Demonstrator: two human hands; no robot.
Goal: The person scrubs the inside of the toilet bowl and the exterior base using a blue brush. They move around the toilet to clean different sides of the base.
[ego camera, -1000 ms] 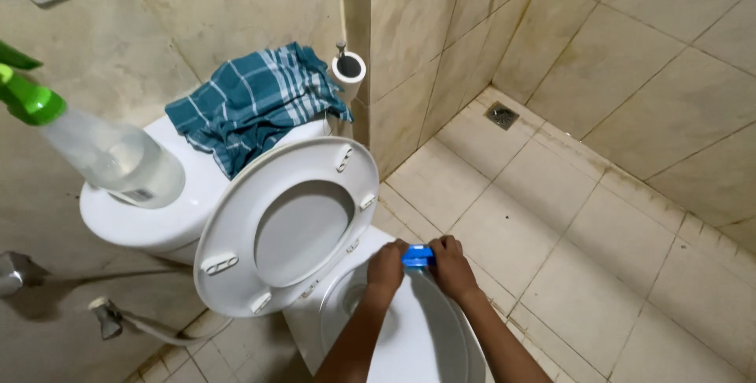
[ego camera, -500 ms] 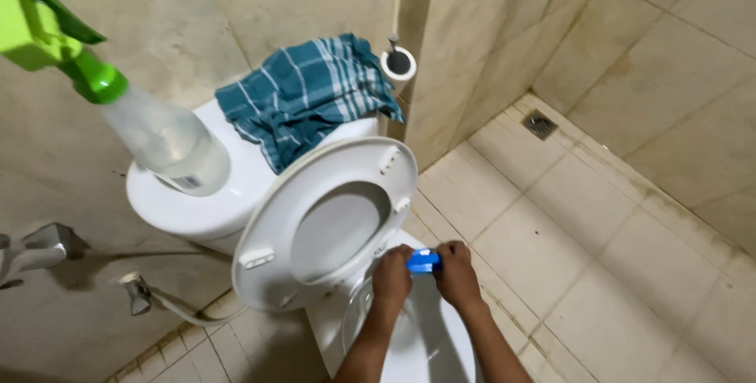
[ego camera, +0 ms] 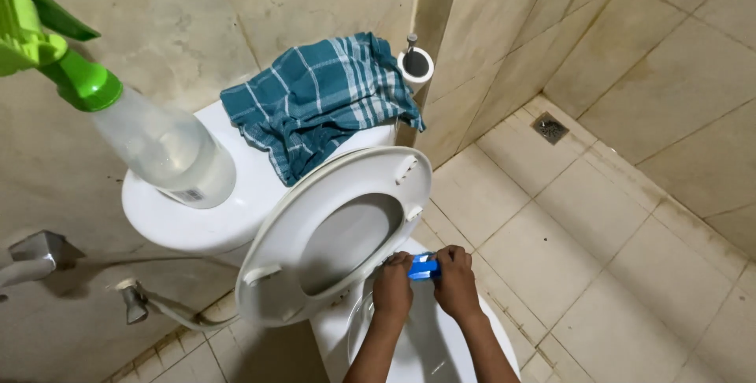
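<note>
Both hands, left hand (ego camera: pixel 392 287) and right hand (ego camera: pixel 455 279), are pinching a small blue plastic block (ego camera: pixel 424 268) between fingertips right at the white toilet bowl's rim (ego camera: pixel 339 328), seat ring (ego camera: pixel 335 233) flipped up out of the way, looks like to seat it there.

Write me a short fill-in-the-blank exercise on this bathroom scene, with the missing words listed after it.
1. Both hands, left hand and right hand, hold a small ____ object over the toilet bowl.
2. The toilet seat is ____.
3. A checked cloth lies on the ____.
4. The spray bottle has a ____ nozzle.

Missing words: blue; raised; tank; green
</note>
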